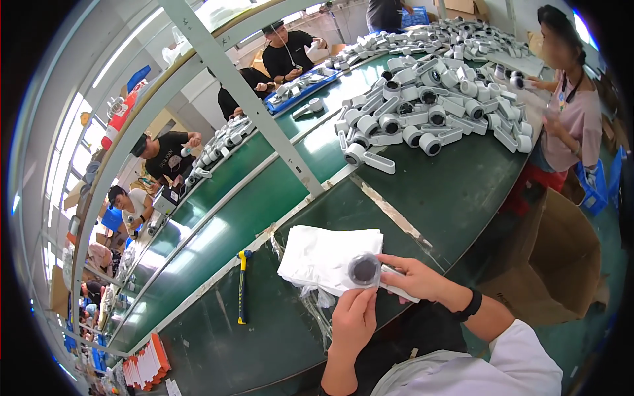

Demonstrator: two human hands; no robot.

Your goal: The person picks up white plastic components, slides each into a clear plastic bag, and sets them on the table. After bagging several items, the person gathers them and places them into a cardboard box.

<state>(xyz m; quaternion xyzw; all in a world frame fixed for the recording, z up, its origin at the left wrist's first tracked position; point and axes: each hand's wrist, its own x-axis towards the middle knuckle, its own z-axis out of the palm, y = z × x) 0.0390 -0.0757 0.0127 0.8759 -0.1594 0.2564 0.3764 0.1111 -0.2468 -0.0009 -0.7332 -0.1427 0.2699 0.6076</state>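
Between my hands is a white handheld device (396, 290) with a flat handle and a round, dark-faced head, which looks covered in clear film. My right hand (422, 280) is closed around the handle, its fingers reaching to the head's side. My left hand (351, 322) pinches the head's lower edge with thumb and fingers together. Just beneath and beyond the head lies a stack of thin white bags (323, 254) on the dark green table (277, 356). Crumpled clear plastic (317, 300) sticks out at the stack's near side.
A yellow-and-black hammer (242, 287) lies left of the bags. A large heap of similar white devices (429, 99) covers the far table. Orange-and-white cards (146, 365) sit lower left. An open cardboard box (545, 264) stands right. Co-workers line the green conveyor (231, 201); another person (571, 99) stands right.
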